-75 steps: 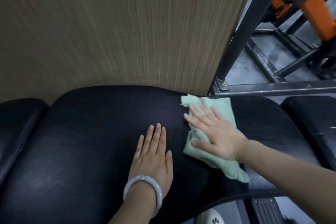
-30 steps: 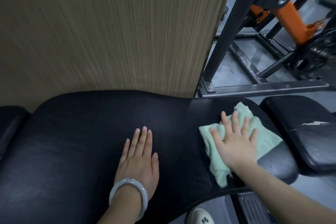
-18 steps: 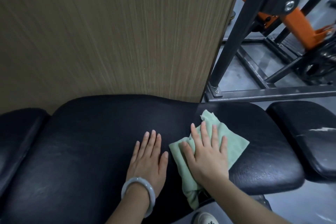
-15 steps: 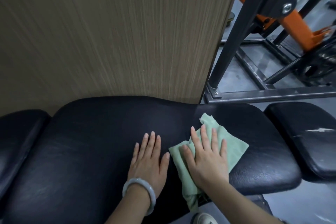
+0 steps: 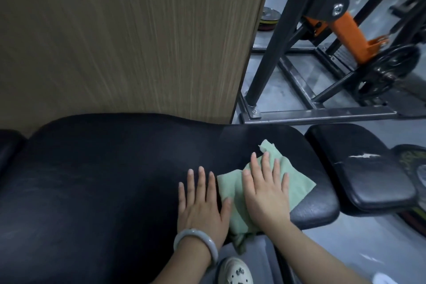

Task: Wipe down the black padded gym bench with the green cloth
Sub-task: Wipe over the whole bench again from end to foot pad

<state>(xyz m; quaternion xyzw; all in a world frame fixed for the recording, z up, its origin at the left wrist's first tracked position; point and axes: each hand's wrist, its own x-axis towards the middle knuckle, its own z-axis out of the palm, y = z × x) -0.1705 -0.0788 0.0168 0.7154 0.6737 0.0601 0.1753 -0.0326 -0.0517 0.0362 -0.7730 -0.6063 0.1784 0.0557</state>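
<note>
Bench (image 5: 103, 180) ran under both hands and well off to the left of them, black padded vinyl, looked firm with some give and a slick skin; a second pad (image 5: 368, 168) sat to the right of the right hand, its cover scuffed pale. Judgement: bench takes full palm pressure without shifting, nothing fragile there.

Green cloth (image 5: 297, 182) lay flat on the bench under the right hand, one corner poking out past the fingertips, the near end drooping off the bench edge toward the person. Soft, light, limp; likely to bunch or slide on vinyl, so best driven by a flat palm on its middle, not pinched at a corner.

Right hand (image 5: 267, 193) pressed palm-down on the cloth, fingers straight and spread, gripping nothing. Left hand (image 5: 202, 203) lay flat on bare bench just beside the cloth's left edge, fingers straight, holding nothing, thumb at the cloth. Pale bangle (image 5: 196, 242) on the left wrist.
</note>
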